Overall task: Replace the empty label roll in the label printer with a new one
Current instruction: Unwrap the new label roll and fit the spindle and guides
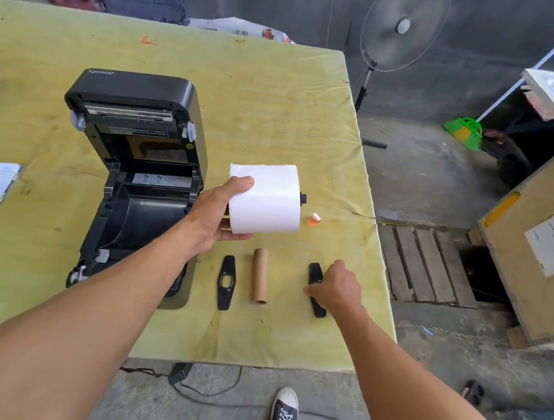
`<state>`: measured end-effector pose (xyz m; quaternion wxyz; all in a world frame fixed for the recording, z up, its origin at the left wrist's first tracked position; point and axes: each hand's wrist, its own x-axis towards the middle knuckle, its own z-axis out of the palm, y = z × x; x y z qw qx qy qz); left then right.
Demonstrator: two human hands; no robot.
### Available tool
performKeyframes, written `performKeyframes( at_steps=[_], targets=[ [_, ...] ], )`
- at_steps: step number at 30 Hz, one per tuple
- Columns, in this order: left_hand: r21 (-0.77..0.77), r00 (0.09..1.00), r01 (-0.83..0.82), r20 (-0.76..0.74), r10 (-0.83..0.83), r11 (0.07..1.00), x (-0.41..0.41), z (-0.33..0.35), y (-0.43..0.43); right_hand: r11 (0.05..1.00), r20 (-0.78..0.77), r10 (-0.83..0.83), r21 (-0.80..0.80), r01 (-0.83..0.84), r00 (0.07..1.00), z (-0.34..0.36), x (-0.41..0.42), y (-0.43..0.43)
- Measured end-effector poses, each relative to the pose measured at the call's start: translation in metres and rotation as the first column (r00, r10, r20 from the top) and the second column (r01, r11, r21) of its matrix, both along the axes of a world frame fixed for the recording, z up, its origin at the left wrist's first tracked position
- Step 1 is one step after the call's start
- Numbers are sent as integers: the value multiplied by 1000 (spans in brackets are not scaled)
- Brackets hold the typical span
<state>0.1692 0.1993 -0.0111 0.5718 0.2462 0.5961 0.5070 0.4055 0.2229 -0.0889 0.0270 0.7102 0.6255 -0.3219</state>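
Two hands work over the table (285,102): the left hand (218,215) clamps the new roll (268,201) by its end, held in the air at the open printer's (141,166) three o'clock; the right hand (337,288) closes its fingers on a black guide (315,274) lying flat. At the guide's nine o'clock lie the empty core (260,276) and a second guide (226,281).

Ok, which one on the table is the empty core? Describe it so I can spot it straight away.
Start at the open black label printer on the yellow-green table. To its right, near the front edge, three small parts lie in a row. The brown cardboard tube is the middle one, round and bare, between a flat black plastic guide and another under the right hand.
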Motion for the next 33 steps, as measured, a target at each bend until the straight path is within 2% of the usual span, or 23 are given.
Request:
performKeyframes(
  at_steps=[3, 5, 8, 11, 14, 18, 26, 33],
  targets=[
    [-5, 1000, 4, -6, -4, 1000, -1, -2, 5, 997, 40, 75, 13, -75, 996, 2, -5, 8],
    [-7, 1000, 8, -9, -8, 1000, -2, -3, 7, 997, 13, 80, -8, -80, 997, 3, -8, 13],
    [-13, 1000, 18, -19, -19, 1000, -3, -3, 9, 1000, -171, -27, -6, 26, 985, 15, -15, 24],
    [-20, 1000, 17, -20, -18, 1000, -7, -3, 8, 978, -411, -133, 93, 187, 902, 45, -26, 41],
    [-25, 1000, 24, -17, -24, 999, -11, -4, 5, 964, -525, -96, 161, 209, 846, 84, -39, 52],
    [-21, 999, 40, -17, -40, 999, -16, -2, 0, 984, -521, 26, 163, 70, 853, 116, -53, 49],
    [5, 998, 66, -11, -66, 998, -27, 1, -9, 983, -506, 134, 174, -51, 852, 130, -59, 24],
    [38, 995, 97, -10, -96, 995, -37, 2, -12, 986, -689, 122, 165, -9, 714, 134, -52, 21]
  ],
)
